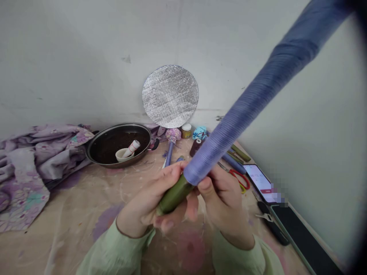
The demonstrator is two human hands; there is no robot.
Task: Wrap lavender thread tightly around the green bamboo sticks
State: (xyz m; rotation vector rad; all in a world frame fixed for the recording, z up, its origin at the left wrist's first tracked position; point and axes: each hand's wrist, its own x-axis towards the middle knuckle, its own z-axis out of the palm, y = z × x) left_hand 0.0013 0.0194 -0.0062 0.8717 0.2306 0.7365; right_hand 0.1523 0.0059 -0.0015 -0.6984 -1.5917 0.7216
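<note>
A long stick (241, 114) wound with blue-purple thread slants from the middle of the view up to the top right corner, close to the camera. Its lower end is bare green stem. My left hand (156, 194) is closed round that green end, with the thumb along its upper side. My right hand (222, 198) grips the stick where the thread winding ends, thumb and fingers pressed against it. The fingers behind the stick are partly hidden.
Against the wall stand a silver disc (170, 96), a jar (186, 130) and a dark thread spool (196, 147). A black pan (97, 154) and floral cloth (25, 179) lie left. Right are red-handled scissors (243, 178), a phone (259, 183) and a key (266, 217).
</note>
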